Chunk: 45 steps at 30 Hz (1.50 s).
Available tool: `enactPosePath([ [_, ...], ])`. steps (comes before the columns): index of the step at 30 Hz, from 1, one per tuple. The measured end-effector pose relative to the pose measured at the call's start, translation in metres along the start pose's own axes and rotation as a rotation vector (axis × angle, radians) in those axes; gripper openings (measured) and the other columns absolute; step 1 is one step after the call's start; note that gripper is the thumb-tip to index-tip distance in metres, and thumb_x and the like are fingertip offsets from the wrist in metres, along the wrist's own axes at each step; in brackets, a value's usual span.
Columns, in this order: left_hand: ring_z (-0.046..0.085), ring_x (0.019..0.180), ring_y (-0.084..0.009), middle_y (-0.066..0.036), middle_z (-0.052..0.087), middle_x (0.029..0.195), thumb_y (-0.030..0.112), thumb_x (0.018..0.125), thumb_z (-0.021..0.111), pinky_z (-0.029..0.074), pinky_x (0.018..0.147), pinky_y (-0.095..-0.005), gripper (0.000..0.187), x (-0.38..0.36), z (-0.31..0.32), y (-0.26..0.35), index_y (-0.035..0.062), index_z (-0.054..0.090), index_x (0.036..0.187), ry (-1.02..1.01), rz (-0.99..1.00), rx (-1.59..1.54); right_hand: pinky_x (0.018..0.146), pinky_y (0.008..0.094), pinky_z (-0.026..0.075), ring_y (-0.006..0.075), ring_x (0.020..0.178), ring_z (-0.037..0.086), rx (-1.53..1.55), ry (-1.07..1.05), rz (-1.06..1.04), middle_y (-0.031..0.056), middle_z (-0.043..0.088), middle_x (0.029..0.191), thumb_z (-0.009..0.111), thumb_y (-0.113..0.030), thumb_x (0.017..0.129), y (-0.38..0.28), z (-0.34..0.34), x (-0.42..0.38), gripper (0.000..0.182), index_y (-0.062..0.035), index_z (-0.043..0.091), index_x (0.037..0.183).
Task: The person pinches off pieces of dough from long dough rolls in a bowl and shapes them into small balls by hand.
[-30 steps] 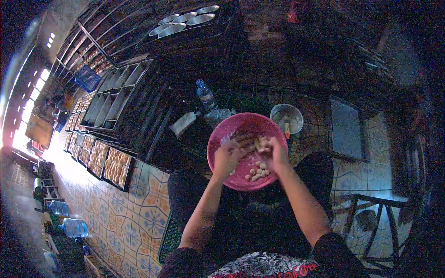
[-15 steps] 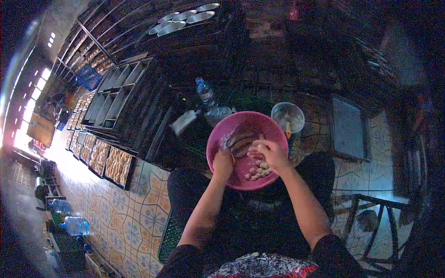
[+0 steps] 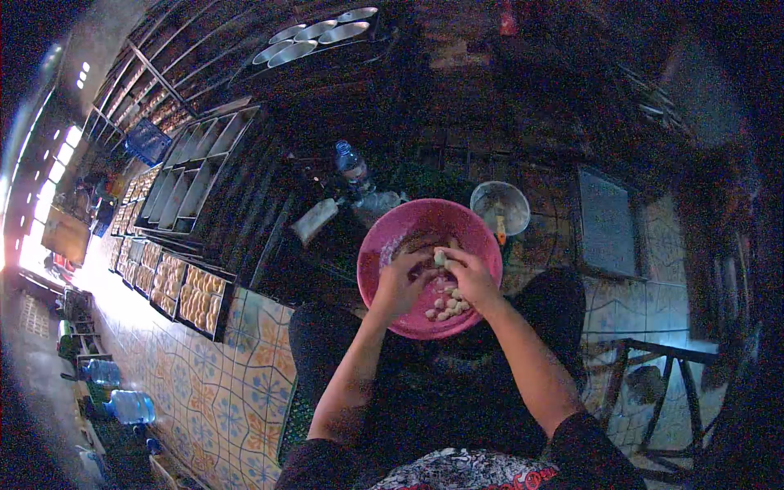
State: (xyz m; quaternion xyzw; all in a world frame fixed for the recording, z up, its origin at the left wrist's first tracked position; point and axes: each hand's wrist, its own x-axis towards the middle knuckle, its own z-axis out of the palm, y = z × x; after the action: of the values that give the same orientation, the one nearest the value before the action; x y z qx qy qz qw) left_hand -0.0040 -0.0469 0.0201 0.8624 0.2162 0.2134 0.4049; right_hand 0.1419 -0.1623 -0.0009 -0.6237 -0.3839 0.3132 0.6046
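A pink plastic basin (image 3: 370, 257) sits between my knees. Small pale dough balls (image 3: 447, 308) are gathered on its near right side, and some white powder dusts its inner wall. Over the right part of the basin, my right hand (image 3: 472, 278) pinches one pale dough ball (image 3: 440, 258) between thumb and fingers. My left hand (image 3: 398, 283) reaches into the left part, its fingers apart and stretched toward the right hand. A brownish mass behind the hands is partly hidden and too dim to name.
A metal bowl with an orange-handled tool (image 3: 500, 206) stands behind the basin. Plastic bottle (image 3: 351, 169) and clear bag (image 3: 315, 220) lie back left. Trays of buns (image 3: 200, 300) line the tiled floor at left. A metal stand (image 3: 665, 351) is at right.
My left hand has lifted from the basin's left wall and its fingers have spread toward the middle. The right hand has moved slightly left, with the dough ball raised at its fingertips.
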Motion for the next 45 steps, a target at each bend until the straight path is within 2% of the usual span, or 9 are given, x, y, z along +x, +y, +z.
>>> enactPosePath([
  [4, 0.066, 0.111, -0.0367, -0.021, 0.069, 0.118, 0.007, 0.09, 0.058, 0.053, 0.095, -0.0441, 0.027, -0.017, 0.002, -0.012, 0.0036, 0.071, 0.113, 0.028, 0.055, 0.094, 0.094, 0.0286, 0.048, 0.0194, 0.101, 0.063, 0.309, 0.026, 0.264, 0.0086, 0.069, 0.111, 0.05, -0.009, 0.095, -0.006, -0.012, 0.003, 0.028, -0.0009, 0.068, 0.115],
  [6, 0.068, 0.105, -0.0376, -0.021, 0.07, 0.115, 0.01, 0.086, 0.055, 0.056, 0.088, -0.0477, 0.032, -0.032, 0.024, -0.079, 0.0049, 0.069, 0.114, -0.519, -0.239, 0.762, 0.087, 0.0281, 0.049, 0.0165, 0.095, 0.063, 0.476, 0.043, 0.289, 0.0074, 0.068, 0.105, 0.05, -0.007, 0.092, -0.004, -0.019, 0.009, 0.025, -0.0002, 0.067, 0.11],
  [13, 0.072, 0.09, -0.0363, -0.018, 0.073, 0.096, 0.017, 0.085, 0.056, 0.059, 0.076, -0.0466, 0.028, -0.042, 0.051, -0.113, 0.0058, 0.069, 0.108, -0.234, -0.095, 0.641, 0.082, 0.0329, 0.052, 0.0163, 0.091, 0.062, 0.629, 0.005, 0.462, 0.0063, 0.067, 0.102, 0.051, -0.009, 0.087, -0.018, -0.02, 0.002, 0.03, -0.0004, 0.068, 0.111],
  [22, 0.072, 0.082, -0.0352, -0.015, 0.073, 0.086, 0.012, 0.084, 0.059, 0.059, 0.069, -0.0436, 0.021, -0.03, 0.041, -0.087, 0.0065, 0.069, 0.102, -0.023, -0.498, 0.566, 0.074, 0.0302, 0.052, 0.0137, 0.084, 0.059, 0.49, -0.123, 0.55, 0.004, 0.068, 0.103, 0.054, -0.012, 0.091, -0.008, -0.023, 0.001, 0.029, -0.0021, 0.069, 0.114],
  [28, 0.072, 0.086, -0.0362, -0.014, 0.074, 0.091, 0.017, 0.084, 0.06, 0.059, 0.074, -0.0468, 0.022, -0.021, 0.029, -0.104, 0.0058, 0.074, 0.097, 0.082, 0.006, 0.44, 0.066, 0.0254, 0.053, 0.0111, 0.083, 0.063, 0.447, -0.09, 0.334, 0.0064, 0.069, 0.097, 0.064, -0.018, 0.099, -0.018, -0.017, -0.004, 0.025, -0.0011, 0.065, 0.117],
  [34, 0.072, 0.094, -0.0379, -0.018, 0.073, 0.103, 0.014, 0.081, 0.067, 0.059, 0.078, -0.0472, 0.022, -0.019, 0.012, -0.064, 0.0075, 0.074, 0.101, -0.25, -0.488, 0.761, 0.077, 0.0247, 0.054, 0.0144, 0.09, 0.068, 0.341, -0.079, 0.493, 0.0105, 0.072, 0.1, 0.065, -0.014, 0.098, -0.008, -0.027, 0.002, 0.021, 0.0023, 0.066, 0.112],
  [40, 0.073, 0.096, -0.0319, -0.02, 0.071, 0.115, 0.023, 0.084, 0.078, 0.059, 0.083, -0.0435, 0.039, -0.003, -0.014, 0.008, -0.0009, 0.071, 0.115, 0.03, -0.024, -0.015, 0.084, 0.0273, 0.055, 0.0154, 0.096, 0.07, 0.266, -0.058, 0.2, 0.0092, 0.072, 0.104, 0.068, -0.011, 0.095, -0.002, -0.01, 0.001, 0.017, 0.0026, 0.068, 0.105],
  [43, 0.072, 0.099, -0.0261, -0.017, 0.072, 0.117, 0.022, 0.09, 0.075, 0.056, 0.088, -0.0394, 0.038, -0.002, -0.016, 0.024, -0.0013, 0.07, 0.119, -0.119, -0.558, -0.46, 0.085, 0.0288, 0.056, 0.0155, 0.096, 0.07, -0.021, -0.05, 0.01, 0.0086, 0.072, 0.104, 0.07, -0.009, 0.094, -0.014, -0.008, 0.002, 0.017, 0.0016, 0.069, 0.107],
  [45, 0.071, 0.097, -0.0233, -0.012, 0.074, 0.113, 0.021, 0.09, 0.075, 0.054, 0.089, -0.0359, 0.033, -0.001, -0.006, 0.013, -0.001, 0.072, 0.115, 0.029, -0.112, -0.241, 0.085, 0.0293, 0.057, 0.0153, 0.096, 0.07, -0.205, -0.067, -0.047, 0.0081, 0.072, 0.104, 0.071, -0.008, 0.093, -0.02, -0.007, 0.003, 0.018, 0.0008, 0.069, 0.109],
])
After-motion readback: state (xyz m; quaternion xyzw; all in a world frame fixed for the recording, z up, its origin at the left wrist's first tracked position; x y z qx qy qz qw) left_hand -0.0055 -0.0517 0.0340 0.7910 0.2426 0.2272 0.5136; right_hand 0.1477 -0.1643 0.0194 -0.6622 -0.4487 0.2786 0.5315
